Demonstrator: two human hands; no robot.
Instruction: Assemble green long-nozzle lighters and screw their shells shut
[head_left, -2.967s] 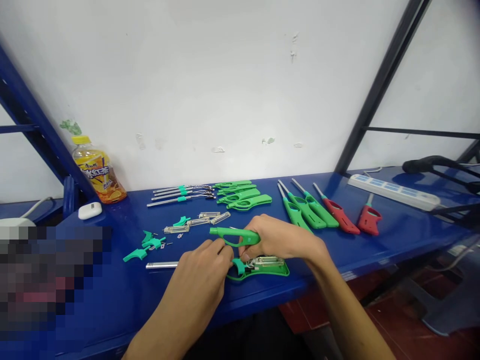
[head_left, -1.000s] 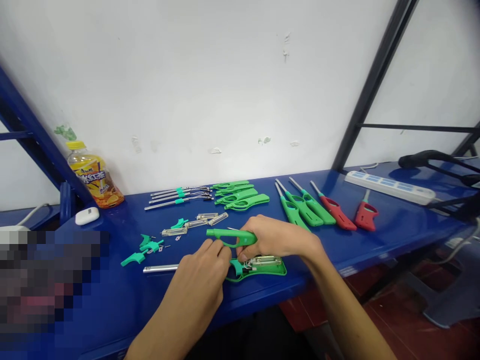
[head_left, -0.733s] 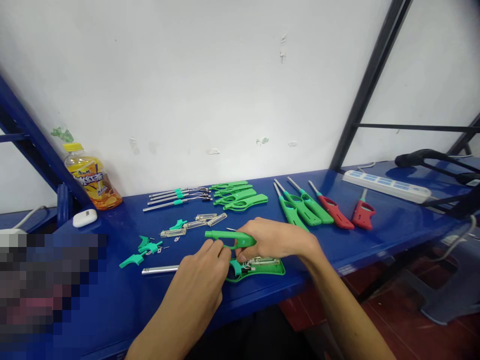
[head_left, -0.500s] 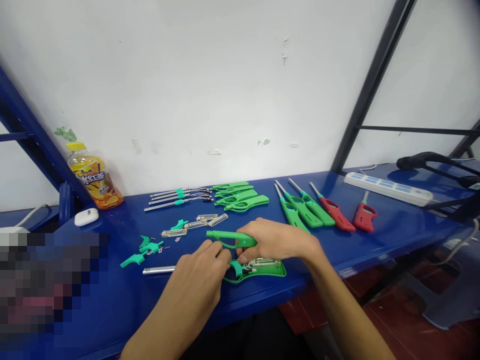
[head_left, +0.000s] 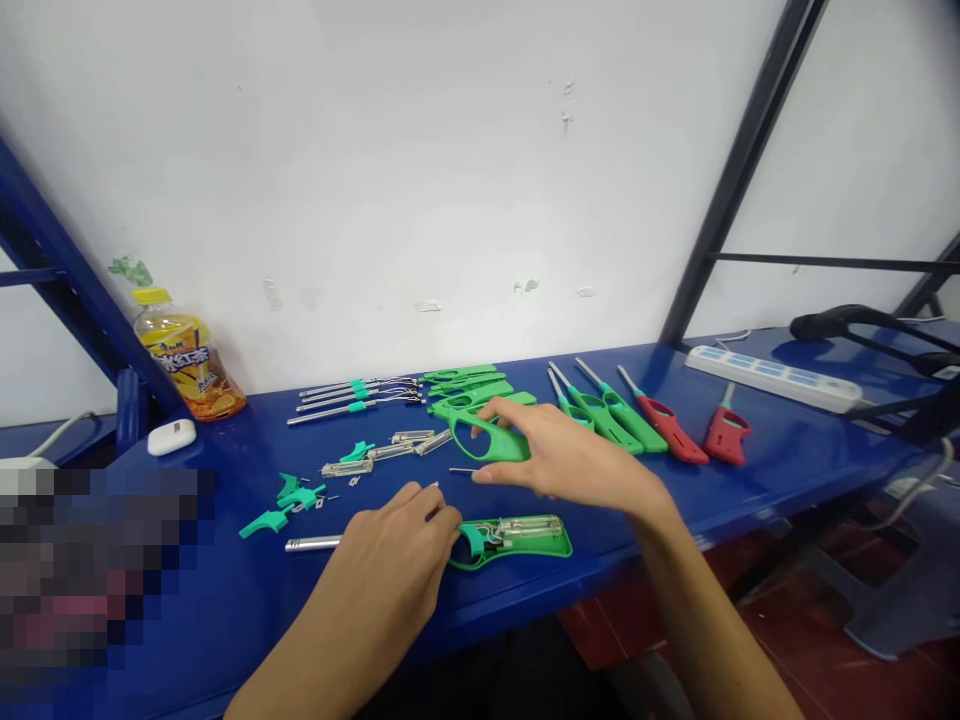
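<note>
Your right hand (head_left: 571, 455) clamps a green cover (head_left: 508, 446), beyond and right of your left hand (head_left: 401, 545), which is clamped on the uncovered lighter (head_left: 556, 544). Its metal tube (head_left: 313, 544) sticks out left of that hand; its clear tank (head_left: 532, 527) lies to the right.

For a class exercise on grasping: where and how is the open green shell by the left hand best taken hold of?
The open green shell: best pinched, I think, by the rims of its wide end, coming from the right. It lies hollow side up with a clear part exposed, and the left hand covers its other end.
</note>
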